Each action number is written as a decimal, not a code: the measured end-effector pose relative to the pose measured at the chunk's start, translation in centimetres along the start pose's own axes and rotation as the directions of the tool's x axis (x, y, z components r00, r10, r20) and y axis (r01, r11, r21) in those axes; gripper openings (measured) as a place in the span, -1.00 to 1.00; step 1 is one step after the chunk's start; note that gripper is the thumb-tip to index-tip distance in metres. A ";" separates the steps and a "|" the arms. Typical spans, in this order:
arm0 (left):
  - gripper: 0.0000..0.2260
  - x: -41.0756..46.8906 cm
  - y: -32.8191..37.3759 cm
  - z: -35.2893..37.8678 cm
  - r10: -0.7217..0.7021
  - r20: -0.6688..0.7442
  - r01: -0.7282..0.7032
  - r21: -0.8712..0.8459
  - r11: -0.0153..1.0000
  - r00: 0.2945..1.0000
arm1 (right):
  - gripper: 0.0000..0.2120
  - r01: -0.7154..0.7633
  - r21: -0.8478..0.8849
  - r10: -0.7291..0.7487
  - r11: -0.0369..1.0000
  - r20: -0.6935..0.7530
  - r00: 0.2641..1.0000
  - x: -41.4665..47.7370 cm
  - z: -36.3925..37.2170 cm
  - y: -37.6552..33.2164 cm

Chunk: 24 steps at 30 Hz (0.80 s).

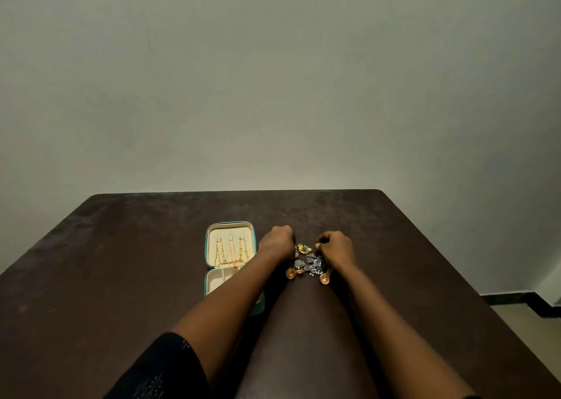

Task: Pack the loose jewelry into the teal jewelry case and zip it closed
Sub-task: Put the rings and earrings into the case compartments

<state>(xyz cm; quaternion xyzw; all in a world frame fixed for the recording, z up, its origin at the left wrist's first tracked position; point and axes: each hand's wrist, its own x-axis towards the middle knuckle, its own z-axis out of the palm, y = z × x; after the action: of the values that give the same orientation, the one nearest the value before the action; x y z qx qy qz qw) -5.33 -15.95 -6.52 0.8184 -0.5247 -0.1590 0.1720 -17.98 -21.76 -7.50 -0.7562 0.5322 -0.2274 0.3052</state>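
Observation:
The teal jewelry case [209, 246] lies open on the dark table, its cream lid holding three hanging gold chains [231, 253]. My left forearm crosses over the case's lower half. A pile of loose jewelry [309, 265], gold and silver pieces, lies right of the case between my hands. My left hand [276, 242] is curled at the pile's left edge, next to a yellow flower piece [303, 248]. My right hand [335, 246] is curled at the pile's right edge, fingertips touching the pieces. Whether either hand holds a piece is hidden by the fingers.
The dark brown table [121, 277] runs to a far edge against a plain pale wall [273, 79]. Its right edge drops to a light floor [528, 325] with a dark skirting strip.

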 end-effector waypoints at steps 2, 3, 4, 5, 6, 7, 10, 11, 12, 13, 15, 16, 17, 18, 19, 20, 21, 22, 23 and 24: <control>-0.73 0.1 -0.1 0.0 0.001 0.006 -0.001 -0.022 1.000 1.000 | -0.83 0.024 -0.014 -0.023 1.000 0.028 0.999 0.4 0.1 -0.2; -0.74 0.2 -0.1 0.0 0.002 0.000 -0.002 -0.031 1.000 1.000 | -0.82 0.037 -0.033 -0.036 0.999 0.042 0.998 0.5 0.1 -0.3; -0.74 0.2 -0.2 0.0 0.000 -0.008 0.000 -0.043 0.999 1.000 | -0.81 0.049 -0.048 -0.046 0.998 0.053 0.997 0.6 0.1 -0.4; -0.74 0.2 -0.3 0.0 0.002 -0.021 -0.003 -0.058 0.998 1.000 | -0.81 0.055 -0.053 -0.052 0.997 0.063 0.997 0.8 0.2 -0.4; -0.73 0.2 -0.5 0.0 0.004 -0.034 -0.007 -0.082 0.997 0.999 | -0.81 0.059 -0.051 -0.055 0.997 0.073 0.996 0.9 0.2 -0.5; -0.72 0.2 -0.7 0.0 0.008 -0.046 -0.013 -0.108 0.994 0.999 | -0.80 0.061 -0.048 -0.057 0.997 0.082 0.995 1.0 0.3 -0.6; -0.70 0.2 -1.3 0.1 0.008 -0.075 -0.022 -0.193 0.981 0.997 | -0.80 0.066 -0.055 -0.061 0.996 0.088 0.994 1.1 0.5 -0.9; -0.71 0.2 -1.5 0.1 0.009 -0.086 -0.029 -0.224 0.974 0.996 | -0.80 0.066 -0.056 -0.061 0.996 0.088 0.994 1.1 0.5 -0.9; -0.74 0.2 -1.6 0.0 0.015 -0.094 -0.038 -0.257 0.966 0.995 | -0.80 0.071 -0.058 -0.065 0.996 0.088 0.994 1.1 0.6 -1.0; -0.78 0.1 -1.6 -0.1 0.023 -0.103 -0.052 -0.289 0.956 0.994 | -0.80 0.073 -0.059 -0.068 0.996 0.090 0.994 1.0 0.7 -1.1; -0.83 -0.1 -1.5 -0.3 0.021 -0.126 -0.066 -0.362 0.930 0.992 | -0.81 0.083 -0.065 -0.076 0.994 0.096 0.992 1.0 0.9 -1.3; -0.84 -0.2 -1.5 -0.5 0.008 -0.130 -0.061 -0.408 0.911 0.991 | -0.82 0.089 -0.070 -0.082 0.994 0.099 0.992 1.0 1.1 -1.4; -0.84 -0.3 -1.4 -0.6 -0.007 -0.127 -0.053 -0.456 0.888 0.992 | -0.82 0.092 -0.073 -0.085 0.993 0.101 0.991 0.9 1.2 -1.5; -0.83 -0.4 -1.2 -0.7 -0.021 -0.124 -0.044 -0.501 0.865 0.992 | -0.83 0.098 -0.078 -0.090 0.992 0.101 0.991 0.9 1.3 -1.6; -0.80 -0.5 -1.2 -0.8 -0.035 -0.124 -0.038 -0.538 0.842 0.992 | -0.84 0.101 -0.085 -0.093 0.991 0.098 0.991 0.8 1.5 -1.7; -0.76 -0.6 -1.1 -0.8 -0.047 -0.127 -0.035 -0.572 0.820 0.991 | -0.85 0.107 -0.097 -0.098 0.989 0.091 0.991 0.8 1.6 -1.7; -0.72 -0.7 -1.0 -0.9 -0.057 -0.129 -0.033 -0.603 0.797 0.990 | -0.86 0.111 -0.112 -0.102 0.987 0.084 0.991 0.7 1.7 -1.8; -0.70 -0.8 -1.0 -1.0 -0.059 -0.127 -0.035 -0.631 0.775 0.990 | -0.86 0.116 -0.128 -0.107 0.985 0.077 0.991 0.6 1.8 -1.8; -0.70 -0.9 -0.9 -1.0 -0.052 -0.122 -0.041 -0.652 0.757 0.991 | -0.86 0.115 -0.139 -0.106 0.984 0.072 0.992 0.5 1.9 -1.9; -0.70 -0.9 -0.9 -1.0 -0.038 -0.119 -0.051 -0.665 0.745 0.992 | -0.86 0.116 -0.144 -0.108 0.983 0.067 0.992 0.6 2.0 -1.8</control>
<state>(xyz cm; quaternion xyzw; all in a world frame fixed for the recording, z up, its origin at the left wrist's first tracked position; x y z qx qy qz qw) -4.52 -14.62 -6.01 0.7094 -0.4242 -0.2837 0.4861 -15.25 -21.40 -7.61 -0.8119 0.4948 -0.1817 0.2509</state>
